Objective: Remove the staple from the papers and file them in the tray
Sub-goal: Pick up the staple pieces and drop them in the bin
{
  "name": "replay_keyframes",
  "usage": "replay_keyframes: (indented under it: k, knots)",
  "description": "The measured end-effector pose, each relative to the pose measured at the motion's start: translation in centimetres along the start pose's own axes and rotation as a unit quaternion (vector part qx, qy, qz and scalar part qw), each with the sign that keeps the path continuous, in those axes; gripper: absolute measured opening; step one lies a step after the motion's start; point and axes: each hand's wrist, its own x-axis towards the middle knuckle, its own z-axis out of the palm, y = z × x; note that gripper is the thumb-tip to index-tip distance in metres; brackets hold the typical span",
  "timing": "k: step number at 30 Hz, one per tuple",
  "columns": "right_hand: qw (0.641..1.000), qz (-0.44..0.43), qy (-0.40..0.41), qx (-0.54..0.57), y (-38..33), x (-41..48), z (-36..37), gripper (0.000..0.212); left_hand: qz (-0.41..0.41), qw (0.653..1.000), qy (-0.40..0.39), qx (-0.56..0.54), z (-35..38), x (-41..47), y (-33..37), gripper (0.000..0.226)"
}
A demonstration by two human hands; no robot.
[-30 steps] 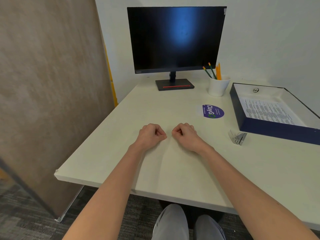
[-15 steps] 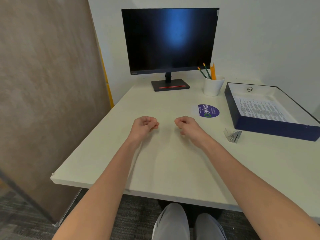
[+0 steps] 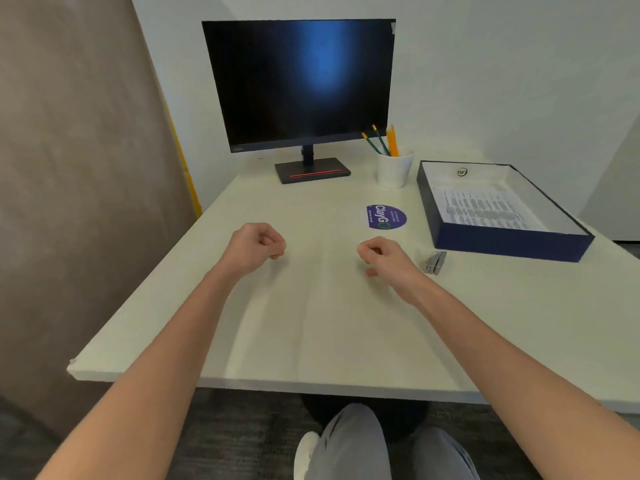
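The clearest writing is on a purple sticker [image 3: 385, 216] stuck flat to the bench [image 3: 311, 323], right of centre and beyond the right hand. Its large white letters read "ClayGo", turned sideways to the viewer. The smaller lines beside them are too fine to read.

The navy tray [image 3: 512, 242] sits at the far right of the bench. A round emblem [image 3: 461, 172] on its far inner wall has letters that are too small to make out. The papers [image 3: 485, 211] lie flat inside the tray, covered in printed lines blurred past reading. No staple can be made out at this sharpness.

Just near of the tray's left corner lies a small grey metal tool that looks like a staple remover [image 3: 434, 262]. Its shape is hard to make out.

The left hand [image 3: 258, 245] and right hand [image 3: 384, 258] are both clenched into fists and hold nothing. They are set apart over the middle of the bench, the right one close to the staple remover but not touching it. Whether either fist rests on the bench is unclear.

At the far edge stands a dark monitor [image 3: 301, 84] with a bezel mark at its lower left corner that is too small to read. A white cup [image 3: 394, 169] of pencils [image 3: 381, 142] stands to its right. The bench's right side and both forearms are cut off by the frame.
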Motion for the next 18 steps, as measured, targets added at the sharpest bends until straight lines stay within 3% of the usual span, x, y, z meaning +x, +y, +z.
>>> replay_keyframes:
  k: [5, 8, 13, 18]
  knots:
    - [0.996, -0.044, -0.03, -0.067, -0.3, 1.0, 5.6, 0.016, -0.028, 0.998, 0.047, -0.036, 2.0, -1.6, -3.2, 0.007]
    - [0.989, -0.049, -0.028, -0.136, 0.0, 1.7, 7.2, 0.008, -0.023, 0.996, 0.067, -0.061, 3.2, -1.4, -3.5, 0.008]
    - [0.967, -0.054, -0.016, -0.247, -0.1, 1.9, 8.3, 0.018, -0.008, 0.996, 0.063, -0.07, 3.2, -1.0, -4.1, 0.011]
    - [0.963, -0.049, -0.016, -0.264, 0.0, 2.5, 8.8, 0.017, -0.005, 0.996, 0.042, -0.084, 2.8, -0.8, -4.4, 0.012]
